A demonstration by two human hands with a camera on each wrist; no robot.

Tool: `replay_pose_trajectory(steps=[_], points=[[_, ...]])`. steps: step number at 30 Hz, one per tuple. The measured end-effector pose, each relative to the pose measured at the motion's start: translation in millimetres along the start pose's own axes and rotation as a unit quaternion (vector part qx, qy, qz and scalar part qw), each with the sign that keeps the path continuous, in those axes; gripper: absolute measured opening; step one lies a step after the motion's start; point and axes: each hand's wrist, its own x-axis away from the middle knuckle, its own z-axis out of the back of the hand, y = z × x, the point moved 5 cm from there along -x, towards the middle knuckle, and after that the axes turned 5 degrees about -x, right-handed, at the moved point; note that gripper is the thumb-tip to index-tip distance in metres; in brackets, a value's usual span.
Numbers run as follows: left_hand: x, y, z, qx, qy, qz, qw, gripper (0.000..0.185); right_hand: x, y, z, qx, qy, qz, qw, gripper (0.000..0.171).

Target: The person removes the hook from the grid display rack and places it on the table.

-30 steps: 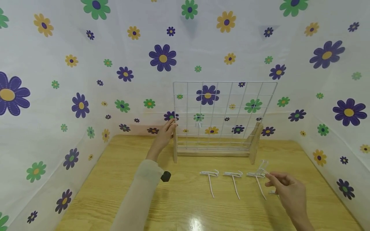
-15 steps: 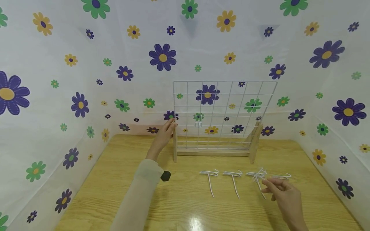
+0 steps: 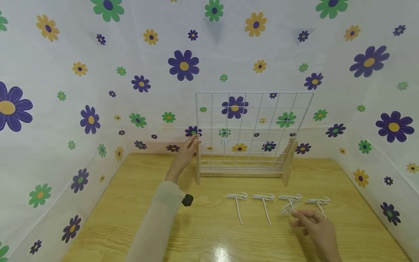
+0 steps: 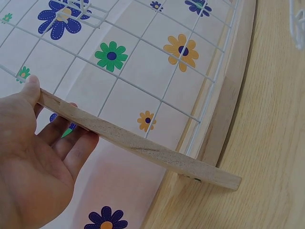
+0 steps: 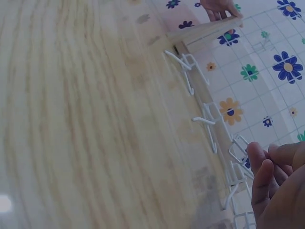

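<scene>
The white wire hook (image 3: 288, 207) that was lifted a second ago is now low over the table (image 3: 131, 218), pinched in the right hand (image 3: 315, 227) beside a fourth hook (image 3: 318, 201) newly laid in the row. The left hand (image 3: 184, 154) still grips the grid rack's wooden post (image 3: 198, 163).

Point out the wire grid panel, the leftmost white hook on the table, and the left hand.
wire grid panel (image 3: 253, 127), head view, on a middle wire.
leftmost white hook (image 3: 238, 209), head view, on its long stem.
left hand (image 3: 186, 153), head view, on its back.
</scene>
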Motion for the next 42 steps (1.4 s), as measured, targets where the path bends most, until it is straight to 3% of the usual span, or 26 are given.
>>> replay_pose_trajectory(steps=[7, 13, 21, 25, 29, 34, 42], points=[[0.2, 2.0, 0.0, 0.005, -0.001, -0.005, 1.0000, 0.053, -2, 7, -9, 0.007, -0.027, -0.013, 1.000, 0.040], [0.5, 1.6, 0.3, -0.002, -0.005, -0.011, 0.9999, 0.054, -2, 15, -14, -0.002, -0.025, -0.048, 0.999, 0.041], [0.0, 0.7, -0.5, 0.002, -0.007, -0.009, 0.9999, 0.053, -2, 17, -18, -0.008, -0.017, -0.051, 0.999, 0.039], [0.5, 1.6, -0.2, -0.002, -0.003, -0.005, 1.0000, 0.053, -2, 16, -17, 0.072, -0.014, -0.035, 0.997, 0.044], [0.2, 1.7, -0.3, 0.000, 0.000, -0.004, 1.0000, 0.053, 0, 13, -16, 0.170, -0.014, -0.002, 0.985, 0.040], [0.1, 1.4, -0.5, 0.010, 0.001, -0.001, 1.0000, 0.053, 3, 10, -20, 0.226, -0.030, 0.018, 0.973, 0.035], [-0.4, 1.6, -0.7, 0.013, 0.000, -0.001, 0.9999, 0.053, 6, 9, -25, 0.255, -0.048, 0.035, 0.965, 0.027]])
